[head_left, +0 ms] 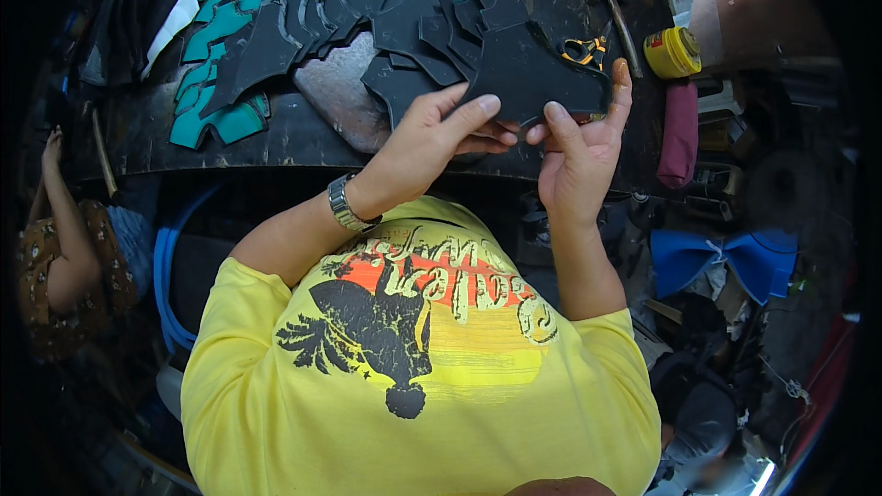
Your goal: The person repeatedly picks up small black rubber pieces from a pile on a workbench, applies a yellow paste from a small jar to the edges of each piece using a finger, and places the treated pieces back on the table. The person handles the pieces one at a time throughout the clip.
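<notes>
1. Black sheet material is held up: one piece [537,73], over the table's [138,149] near part, between both hands.
2. Its near left corner is gripped by the left hand [441,124], thumb above, fingers bent beneath.
3. The right hand's [583,152] thumb is set at the near edge, its index finger stretched far; whether a pinch is made cannot be told.
4. Shaping appears done on this piece; it is not yet laid down.
5. Just left, black blanks [317,23] are overlapped in rows; farther left, teal blanks [216,28] are spread likewise. How many are finished or left cannot be judged.
6. To the right, an orange-handled cutter [581,53] and a hammer [625,32] are left unheld.
</notes>
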The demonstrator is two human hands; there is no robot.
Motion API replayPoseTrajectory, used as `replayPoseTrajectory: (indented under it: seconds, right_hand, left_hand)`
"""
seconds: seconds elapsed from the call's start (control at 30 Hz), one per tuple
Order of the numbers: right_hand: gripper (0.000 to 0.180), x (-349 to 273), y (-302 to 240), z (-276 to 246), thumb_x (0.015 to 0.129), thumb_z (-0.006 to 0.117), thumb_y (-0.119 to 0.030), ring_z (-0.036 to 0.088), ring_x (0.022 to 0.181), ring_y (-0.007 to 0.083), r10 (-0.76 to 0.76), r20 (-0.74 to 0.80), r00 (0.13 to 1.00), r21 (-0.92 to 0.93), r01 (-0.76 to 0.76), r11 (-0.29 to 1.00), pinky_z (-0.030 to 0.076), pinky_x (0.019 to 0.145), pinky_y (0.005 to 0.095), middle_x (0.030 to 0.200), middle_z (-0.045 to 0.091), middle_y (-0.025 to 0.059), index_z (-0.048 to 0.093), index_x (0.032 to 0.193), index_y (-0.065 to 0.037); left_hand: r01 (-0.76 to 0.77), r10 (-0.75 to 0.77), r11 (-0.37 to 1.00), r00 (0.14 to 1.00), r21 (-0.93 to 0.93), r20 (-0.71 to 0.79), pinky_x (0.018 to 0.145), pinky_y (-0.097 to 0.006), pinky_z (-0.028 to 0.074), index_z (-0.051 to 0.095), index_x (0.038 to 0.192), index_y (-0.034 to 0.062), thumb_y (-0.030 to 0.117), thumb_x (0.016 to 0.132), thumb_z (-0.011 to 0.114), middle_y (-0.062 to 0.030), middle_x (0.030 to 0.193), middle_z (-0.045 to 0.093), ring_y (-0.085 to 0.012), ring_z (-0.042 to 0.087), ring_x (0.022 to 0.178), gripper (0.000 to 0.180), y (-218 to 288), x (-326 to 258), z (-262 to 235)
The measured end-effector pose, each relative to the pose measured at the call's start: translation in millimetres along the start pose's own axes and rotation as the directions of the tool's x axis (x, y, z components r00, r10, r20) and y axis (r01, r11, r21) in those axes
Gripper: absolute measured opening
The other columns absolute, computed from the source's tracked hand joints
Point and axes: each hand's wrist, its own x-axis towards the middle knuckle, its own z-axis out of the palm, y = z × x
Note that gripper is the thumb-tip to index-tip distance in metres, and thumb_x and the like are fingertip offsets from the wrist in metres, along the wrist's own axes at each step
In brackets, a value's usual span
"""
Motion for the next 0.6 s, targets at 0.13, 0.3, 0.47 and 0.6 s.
replayPoseTrajectory:
  seconds: [0.13,0.3,0.47,0.6]
  right_hand:
    - [0.091,9,-9,-3,0.081,0.062,0.013,0.06,0.064,0.0157,0.007,-0.032,0.999,-0.012,-0.007,1.0,0.051,0.057,0.0253,0.088,0.063,0.0113,0.012,0.153,-0.013]
    - [0.088,11,-21,-34,0.088,0.061,0.006,0.06,0.072,0.0129,-0.21,0.062,0.976,-0.203,0.218,0.955,0.052,0.065,0.0252,0.097,0.063,0.012,0.007,0.155,-0.016]
    - [0.077,29,4,-96,0.093,0.058,0.002,0.051,0.071,0.0064,-0.357,-0.049,0.933,-0.509,0.285,0.812,0.045,0.067,0.0198,0.093,0.058,0.0062,0.013,0.154,-0.012]
    - [0.071,36,38,-137,0.095,0.057,-0.001,0.05,0.066,0.0061,-0.31,-0.208,0.928,-0.497,0.173,0.85,0.045,0.063,0.0203,0.09,0.058,0.0066,0.017,0.153,-0.01]
  left_hand:
    - [-0.027,0.023,0.97,1.0,0.24,0.022,0.082,-0.026,0.054,0.063,0.112,-0.0016,0.019,0.099,0.057,-0.0049,0.098,0.067,-0.0105,0.064,0.089,0.025,10,-3,-3]
    - [-0.16,0.148,0.905,0.987,0.395,0.06,0.073,-0.022,0.049,0.066,0.108,0.0005,0.016,0.092,0.066,-0.0016,0.092,0.068,-0.0051,0.059,0.08,0.021,52,16,-16]
    - [-0.22,0.27,0.843,0.962,0.492,-0.034,0.068,-0.019,0.043,0.066,0.111,0.0017,0.019,0.091,0.068,-0.0007,0.092,0.068,-0.0039,0.056,0.077,0.026,96,95,-36]
    - [0.028,0.095,0.829,0.977,0.559,-0.19,0.069,-0.021,0.049,0.063,0.112,-0.001,0.012,0.09,0.067,-0.0034,0.091,0.065,-0.0079,0.058,0.073,0.026,89,183,-51]
